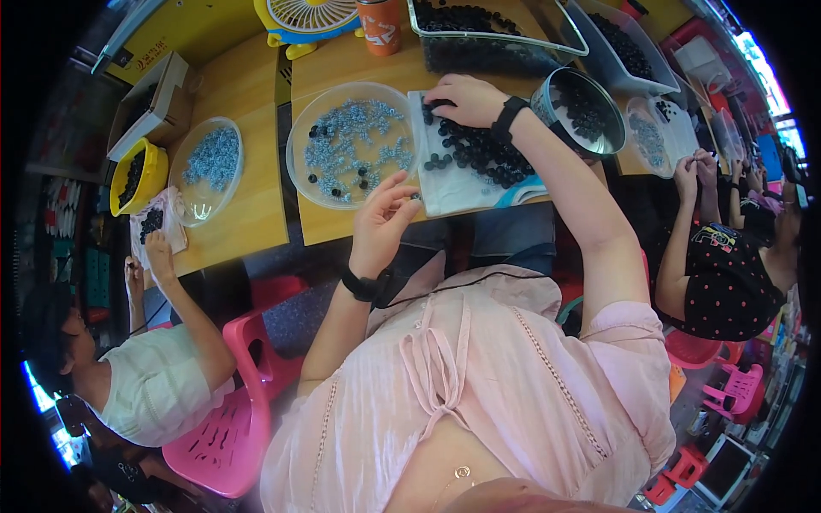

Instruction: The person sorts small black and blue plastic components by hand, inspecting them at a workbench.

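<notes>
My left hand (383, 224) is at the table's front edge, thumb and fingers pinched around a small dark piece (416, 197). Just beyond it sits a round clear tray (295, 171) of small pale blue, see-through parts (342, 154), with a few black round pieces among them. My right hand (470, 101) reaches down onto the far left of a white cloth (438, 192). Its fingers are bent around a small black round piece (441, 104), partly hidden beneath them. Many more black round pieces (487, 154) lie heaped on the cloth below my right wrist.
Behind the cloth stands a clear bin (462, 58) of black pieces, with a metal tin (609, 141) to its right. An orange cup (379, 27) and yellow-blue fan (312, 15) stand at the back. Co-workers sit left (158, 385) and right (723, 282); a pink chair (227, 427) is beside me.
</notes>
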`<state>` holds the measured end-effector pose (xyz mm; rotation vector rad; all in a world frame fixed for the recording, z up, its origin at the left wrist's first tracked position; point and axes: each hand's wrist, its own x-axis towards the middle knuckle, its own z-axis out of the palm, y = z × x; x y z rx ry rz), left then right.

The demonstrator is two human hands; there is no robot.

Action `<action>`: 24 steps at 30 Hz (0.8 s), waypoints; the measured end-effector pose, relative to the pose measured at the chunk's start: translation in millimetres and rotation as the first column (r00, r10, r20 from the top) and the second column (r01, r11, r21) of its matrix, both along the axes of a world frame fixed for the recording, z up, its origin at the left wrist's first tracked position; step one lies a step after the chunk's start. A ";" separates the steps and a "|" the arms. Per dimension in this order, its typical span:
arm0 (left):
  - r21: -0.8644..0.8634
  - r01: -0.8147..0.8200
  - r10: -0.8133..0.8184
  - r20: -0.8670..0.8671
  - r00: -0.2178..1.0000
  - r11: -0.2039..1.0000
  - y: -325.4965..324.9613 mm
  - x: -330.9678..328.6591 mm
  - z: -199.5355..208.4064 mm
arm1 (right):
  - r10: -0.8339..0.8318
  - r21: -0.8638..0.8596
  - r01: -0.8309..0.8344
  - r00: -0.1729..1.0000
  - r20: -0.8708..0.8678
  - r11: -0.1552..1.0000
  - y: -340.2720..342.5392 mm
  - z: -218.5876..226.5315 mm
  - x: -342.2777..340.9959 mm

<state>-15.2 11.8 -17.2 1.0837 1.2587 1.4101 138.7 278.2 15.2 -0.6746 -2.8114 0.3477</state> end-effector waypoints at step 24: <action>-0.009 0.010 -0.009 0.130 0.992 1.000 -13.3 4.2 14.9 | -0.177 -0.312 0.261 0.945 0.274 0.913 -29.8 49.5 91.2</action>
